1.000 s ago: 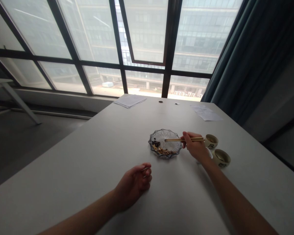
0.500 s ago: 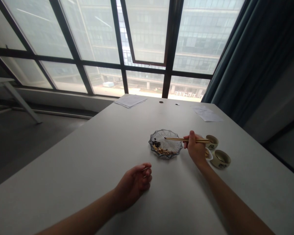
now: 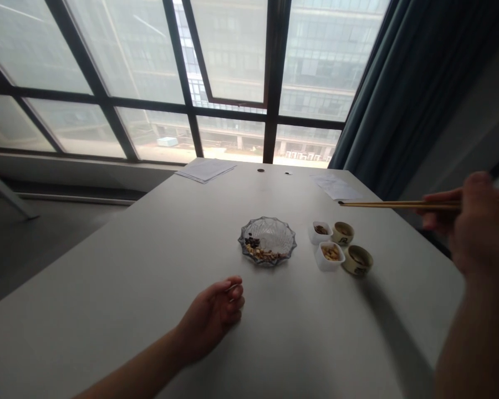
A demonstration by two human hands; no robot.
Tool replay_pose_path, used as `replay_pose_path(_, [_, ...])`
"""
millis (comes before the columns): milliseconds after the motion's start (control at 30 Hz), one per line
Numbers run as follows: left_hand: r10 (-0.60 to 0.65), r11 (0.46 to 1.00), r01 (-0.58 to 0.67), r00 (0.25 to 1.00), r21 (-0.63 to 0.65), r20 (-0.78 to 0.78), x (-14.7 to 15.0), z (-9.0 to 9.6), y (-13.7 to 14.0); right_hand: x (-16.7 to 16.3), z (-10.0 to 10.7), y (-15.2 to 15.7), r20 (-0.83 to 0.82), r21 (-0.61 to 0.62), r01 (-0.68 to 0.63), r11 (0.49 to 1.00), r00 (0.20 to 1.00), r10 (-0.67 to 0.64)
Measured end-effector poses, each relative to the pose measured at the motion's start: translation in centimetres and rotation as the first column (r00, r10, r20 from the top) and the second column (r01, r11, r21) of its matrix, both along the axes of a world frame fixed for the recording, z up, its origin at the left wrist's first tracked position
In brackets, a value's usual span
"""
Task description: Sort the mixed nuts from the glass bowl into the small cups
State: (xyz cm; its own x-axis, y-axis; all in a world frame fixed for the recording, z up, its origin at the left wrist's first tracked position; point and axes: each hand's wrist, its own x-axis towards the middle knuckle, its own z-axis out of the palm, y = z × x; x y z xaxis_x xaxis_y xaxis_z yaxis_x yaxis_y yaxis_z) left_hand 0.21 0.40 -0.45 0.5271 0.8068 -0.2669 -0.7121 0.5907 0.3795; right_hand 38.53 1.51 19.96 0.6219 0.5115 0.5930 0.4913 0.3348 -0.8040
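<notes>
My right hand (image 3: 474, 216) grips a pair of wooden chopsticks (image 3: 399, 205), raised at the right edge. A small dark piece (image 3: 341, 203) shows at their tips. My left hand (image 3: 212, 316) rests on the table with its fingers loosely curled in, and nothing shows in it. Beyond it stands a scalloped clear glass plate (image 3: 280, 227). Dark bits (image 3: 252, 242) and pale brown pieces (image 3: 266, 255) lie along its near left side. Right of the plate are a white tub of dark pieces (image 3: 316, 239), a white tub of yellowish pieces (image 3: 327, 263) and two tan cups (image 3: 341, 235).
The white table (image 3: 149, 266) reaches to the windows. Papers (image 3: 208, 169) lie at its far left corner and more papers (image 3: 336, 187) at the far right. A dark blue curtain (image 3: 382, 111) hangs on the right.
My right hand has lifted away from the plate to the right with the chopsticks, uncovering the white tubs. My left hand keeps its place on the table. The view has turned slightly right.
</notes>
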Motion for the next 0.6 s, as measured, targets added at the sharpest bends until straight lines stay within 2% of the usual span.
replay_pose_path(67, [-0.002,1.000,0.002,1.000,0.002,0.001,-0.1,0.1,0.0,1.2,0.7,-1.6,0.061,-0.134,0.090,0.987,0.995,-0.083])
replay_pose_path(167, [-0.001,1.000,0.001,1.000,0.005,-0.001,-0.3,0.3,-0.1,2.4,0.5,-1.9,0.100,-0.346,0.116,0.931,0.991,-0.086])
replay_pose_path(267, [0.007,1.000,-0.007,1.000,0.003,-0.013,-0.4,0.4,-0.1,2.8,-0.7,0.0,0.044,-0.549,0.009,0.836,0.999,0.019])
replay_pose_path(367, [0.022,1.000,-0.022,1.000,0.007,-0.022,-0.5,0.6,-0.1,2.5,-1.9,1.9,-0.064,-0.627,-0.137,0.767,0.990,0.125])
replay_pose_path(467, [0.025,1.000,-0.025,0.999,0.002,-0.028,-0.5,0.7,-0.1,2.1,-2.3,2.4,-0.087,-0.595,-0.169,0.786,0.985,0.146])
replay_pose_path(600, [0.018,1.000,-0.018,0.999,-0.012,-0.034,-0.4,0.7,0.0,1.4,-2.0,2.1,-0.001,-0.427,-0.117,0.897,0.992,0.130])
